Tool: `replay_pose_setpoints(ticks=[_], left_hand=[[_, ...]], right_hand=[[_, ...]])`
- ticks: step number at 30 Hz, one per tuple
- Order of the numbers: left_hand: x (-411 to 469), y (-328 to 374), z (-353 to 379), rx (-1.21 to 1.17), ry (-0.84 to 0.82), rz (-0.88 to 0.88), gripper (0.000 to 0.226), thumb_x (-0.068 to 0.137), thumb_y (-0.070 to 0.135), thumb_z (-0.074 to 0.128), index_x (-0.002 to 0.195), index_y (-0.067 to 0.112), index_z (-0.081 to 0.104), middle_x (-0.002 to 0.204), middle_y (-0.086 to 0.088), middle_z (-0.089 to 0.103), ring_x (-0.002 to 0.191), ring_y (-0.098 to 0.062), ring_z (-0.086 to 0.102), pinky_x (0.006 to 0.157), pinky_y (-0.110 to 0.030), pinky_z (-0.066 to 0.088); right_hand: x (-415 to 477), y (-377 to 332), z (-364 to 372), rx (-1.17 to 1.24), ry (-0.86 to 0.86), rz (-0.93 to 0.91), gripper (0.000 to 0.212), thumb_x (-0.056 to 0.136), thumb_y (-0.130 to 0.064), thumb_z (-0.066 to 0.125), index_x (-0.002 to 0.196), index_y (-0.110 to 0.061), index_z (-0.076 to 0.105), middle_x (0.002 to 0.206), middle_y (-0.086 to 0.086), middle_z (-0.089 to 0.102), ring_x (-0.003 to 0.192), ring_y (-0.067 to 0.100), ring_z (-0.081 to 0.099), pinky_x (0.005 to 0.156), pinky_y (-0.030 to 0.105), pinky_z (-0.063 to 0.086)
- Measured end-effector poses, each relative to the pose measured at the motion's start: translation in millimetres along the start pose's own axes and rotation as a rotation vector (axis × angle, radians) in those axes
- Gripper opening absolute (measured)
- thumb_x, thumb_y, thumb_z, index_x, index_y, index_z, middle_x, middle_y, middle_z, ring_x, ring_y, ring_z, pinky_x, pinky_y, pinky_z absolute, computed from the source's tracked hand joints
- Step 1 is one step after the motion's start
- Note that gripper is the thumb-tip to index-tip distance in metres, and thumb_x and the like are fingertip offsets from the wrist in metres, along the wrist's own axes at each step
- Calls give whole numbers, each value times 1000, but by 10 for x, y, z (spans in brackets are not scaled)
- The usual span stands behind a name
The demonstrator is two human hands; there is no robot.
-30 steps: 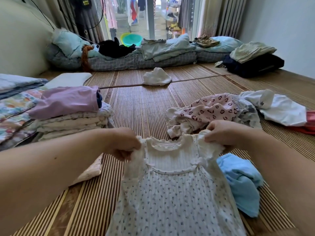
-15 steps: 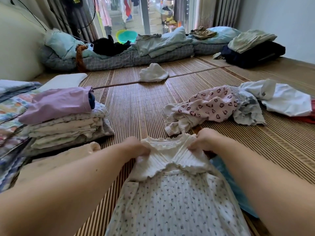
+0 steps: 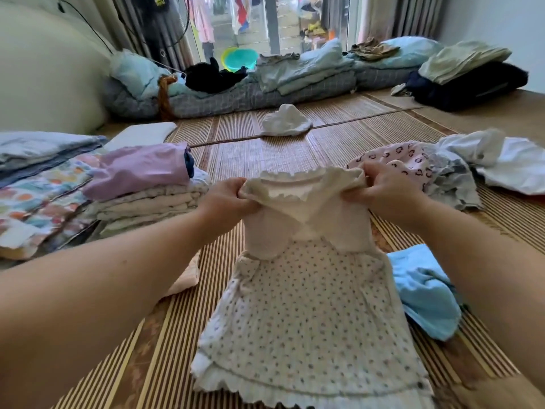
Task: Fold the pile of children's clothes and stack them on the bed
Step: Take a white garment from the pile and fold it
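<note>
Both hands grip the top of a small cream dress at the middle of the view. The left hand has its fingers curled round the shoulder at ten o'clock of the dress. The right hand pinches the other shoulder at two o'clock. The ribbed bodice with its frilled neckline sits between them, and the short sleeves are folded inward across the chest so that they overlap. The dotted skirt spreads toward six o'clock on the woven mat, with its scalloped hem nearest the camera.

At nine o'clock of the dress stands a folded stack of pale clothes, topped by a lilac garment. At three o'clock a blue garment lies crumpled, touching the skirt's edge. At one o'clock, just behind the right hand, a pink heart-print garment lies loose in a heap with a grey piece, and a white garment lies farther out at two o'clock. At twelve o'clock, well apart from the dress, a small white piece lies on the mat, with rolled bedding beyond it.
</note>
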State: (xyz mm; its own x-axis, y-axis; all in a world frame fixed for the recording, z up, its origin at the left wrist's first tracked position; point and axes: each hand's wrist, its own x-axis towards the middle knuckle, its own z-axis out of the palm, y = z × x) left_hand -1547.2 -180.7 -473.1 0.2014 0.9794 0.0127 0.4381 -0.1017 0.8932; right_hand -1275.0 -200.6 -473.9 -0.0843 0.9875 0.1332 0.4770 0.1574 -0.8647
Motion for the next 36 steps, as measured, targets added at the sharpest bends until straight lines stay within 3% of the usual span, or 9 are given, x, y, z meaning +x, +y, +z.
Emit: replay_pose_setpoints(ticks=[2,4,7,13,17,20,24,30,36], left_hand=[[-241,-18,-37,62,-88,51,23,78,8,73,98,-2,64,94,-22,66,82,-23,65,75,-33,55],[-524,-57,-64,260,-82,137,15,74,13,78,81,16,65,76,-7,64,69,-16,58,67,-38,51],[-979,-132,-65,543,-108,307,19,70,19,80,71,27,63,70,11,55,69,1,55,62,-12,41],[-1469,-617,101,817,-413,342,12,70,39,53,82,39,52,93,28,44,95,8,43,75,-7,35],[-1526,-655,87,924,-446,386,22,75,45,40,91,38,53,114,23,48,108,3,40,92,-13,36],[-1561,-590,66,1017,-422,362,24,86,44,41,104,35,53,107,21,49,99,3,41,78,-4,29],[-1751,-399,153,1093,-353,330,17,93,45,43,98,30,49,87,15,52,78,-4,48,63,-8,34],[-2112,-45,864,1030,-363,379,31,100,44,35,110,19,51,93,-3,62,83,-20,60,73,-35,51],[-2150,-46,774,807,-297,315,58,86,62,48,138,39,39,139,10,49,134,-11,34,111,-36,32]], right_hand=[[-182,-21,-47,4,-94,-79,12,79,-4,72,85,-7,62,82,8,65,76,22,62,75,44,54],[-489,-76,-46,-60,-183,-153,26,75,1,74,70,-19,58,64,-10,58,61,2,53,61,24,47],[-975,-4,76,-373,-370,-226,21,71,-23,70,65,-26,50,70,-14,57,61,0,49,57,16,42],[-1559,93,308,-785,-756,-205,52,64,-70,66,100,-38,48,104,-25,38,94,-7,35,73,10,32],[-1737,-83,358,-849,-715,-75,81,62,-91,25,123,-40,46,118,-15,42,112,6,42,95,26,40],[-1811,-121,499,-863,-702,-46,94,62,-86,2,126,-35,48,120,-7,47,114,14,49,98,32,42],[-1435,-6,620,-999,-635,-17,52,98,-55,17,127,-29,52,138,1,44,133,20,38,109,45,33],[-900,-9,852,-1138,-533,155,53,97,-21,40,148,-31,31,163,1,0,148,29,-9,112,61,-8],[-1618,-117,825,-629,-250,-207,48,90,-20,50,136,-35,49,145,-10,46,137,12,36,116,34,23]])
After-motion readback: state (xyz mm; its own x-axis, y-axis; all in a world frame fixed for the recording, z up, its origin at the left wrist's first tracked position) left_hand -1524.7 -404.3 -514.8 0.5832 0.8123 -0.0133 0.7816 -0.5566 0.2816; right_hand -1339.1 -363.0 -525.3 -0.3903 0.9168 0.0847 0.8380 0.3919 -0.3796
